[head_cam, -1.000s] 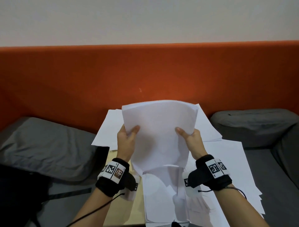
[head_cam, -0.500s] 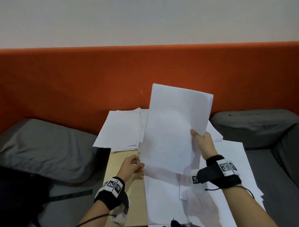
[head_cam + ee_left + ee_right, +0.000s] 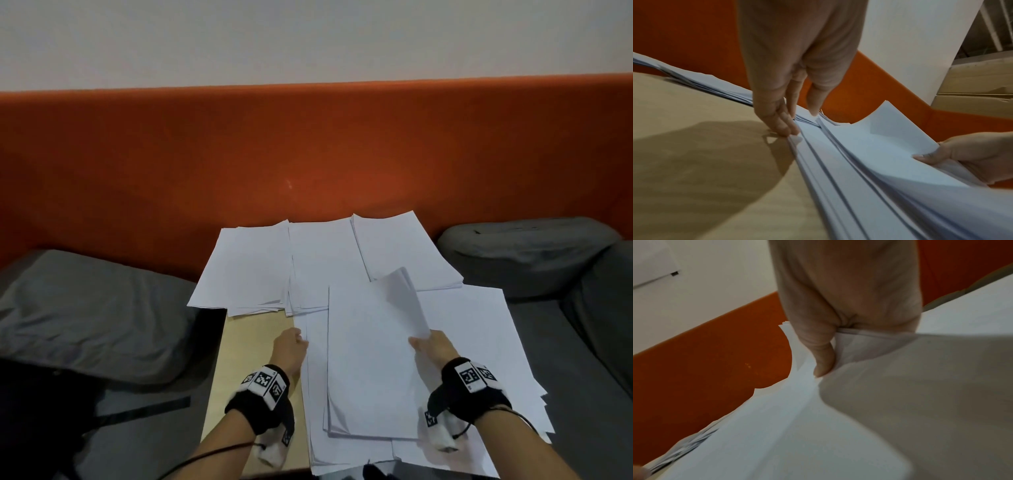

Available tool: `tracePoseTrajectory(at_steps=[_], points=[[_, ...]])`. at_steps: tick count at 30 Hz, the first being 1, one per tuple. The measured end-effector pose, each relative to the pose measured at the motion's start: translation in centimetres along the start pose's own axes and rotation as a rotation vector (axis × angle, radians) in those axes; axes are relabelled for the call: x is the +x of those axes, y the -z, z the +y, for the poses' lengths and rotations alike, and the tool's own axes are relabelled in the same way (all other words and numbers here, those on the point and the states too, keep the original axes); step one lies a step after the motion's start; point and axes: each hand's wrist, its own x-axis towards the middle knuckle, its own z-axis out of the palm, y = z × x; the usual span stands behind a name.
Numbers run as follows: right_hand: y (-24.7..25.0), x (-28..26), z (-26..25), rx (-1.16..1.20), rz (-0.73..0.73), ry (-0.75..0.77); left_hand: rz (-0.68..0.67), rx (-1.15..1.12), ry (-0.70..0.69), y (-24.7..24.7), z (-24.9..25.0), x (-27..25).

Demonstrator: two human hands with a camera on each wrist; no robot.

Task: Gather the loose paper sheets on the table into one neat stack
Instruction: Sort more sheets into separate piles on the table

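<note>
Orange upholstery (image 3: 308, 154) backs a pale wooden worktop (image 3: 253, 342) strewn with white paper sheets (image 3: 342, 260). Nearest the person, a bundle (image 3: 366, 359) lies on more loose sheets, its right edge curling upward in the clamped grip of the right hand (image 3: 435, 349). Left of the bundle, the left hand (image 3: 291, 349) pinches the lower sheets' edge. Light, limp and slippery, the paper looks best held by opposite long edges.
</note>
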Motion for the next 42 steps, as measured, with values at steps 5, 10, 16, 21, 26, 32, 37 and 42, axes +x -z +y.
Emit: tracePoseTrajectory(at_steps=[5, 10, 16, 21, 26, 32, 37, 42], points=[[0.0, -0.1, 0.2, 0.001, -0.001, -0.003, -0.023, 0.082, 0.075, -0.3, 0.5, 0.7], [-0.1, -0.3, 0.2, 0.007, 0.002, 0.022, -0.077, 0.143, 0.079, -0.5, 1.3, 0.4], [-0.1, -0.2, 0.3, 0.002, -0.007, 0.014, -0.01, 0.25, 0.022, -2.0, 1.6, -0.6], [0.0, -0.3, 0.2, 0.01, -0.01, 0.008, -0.056, 0.355, 0.02, -1.9, 2.3, -1.3], [0.0, -0.4, 0.3, 0.001, -0.007, 0.011, -0.001, 0.223, 0.018, -2.0, 2.1, -0.8], [0.0, -0.4, 0.2, 0.009, -0.01, 0.014, 0.009, 0.183, 0.079, -2.3, 2.0, -0.8], [0.0, -0.6, 0.0, 0.014, -0.012, 0.008, 0.048, 0.118, 0.053, -2.4, 1.7, -0.5], [0.1, -0.9, 0.0, 0.037, -0.011, 0.007, 0.05, 0.001, 0.108, -2.0, 1.9, -0.3]])
